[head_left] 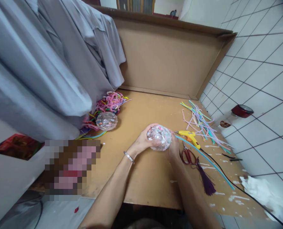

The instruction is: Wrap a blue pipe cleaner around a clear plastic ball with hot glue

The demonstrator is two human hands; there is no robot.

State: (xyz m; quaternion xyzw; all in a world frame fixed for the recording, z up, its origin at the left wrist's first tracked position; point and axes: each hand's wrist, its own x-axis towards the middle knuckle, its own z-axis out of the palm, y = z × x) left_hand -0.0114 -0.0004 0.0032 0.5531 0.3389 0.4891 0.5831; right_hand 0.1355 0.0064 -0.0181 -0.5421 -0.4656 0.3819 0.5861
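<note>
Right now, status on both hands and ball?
Left hand, right hand: on clear ball. Blue pipe cleaner: extends from right hand. Yellow glue gun: beside right hand.

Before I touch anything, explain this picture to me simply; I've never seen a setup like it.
There is no machine here: a person works with two bare hands. The one picture comes from a camera worn on the head, looking forward and down. The left hand and right hand hold a clear round piece between them, above a brown surface. A blue strand runs out beside the right hand. To the right lie a yellow glue gun, scissors, a purple tassel and pastel strands. To the left, a second clear round piece sits by a colorful pile of strands.
</note>
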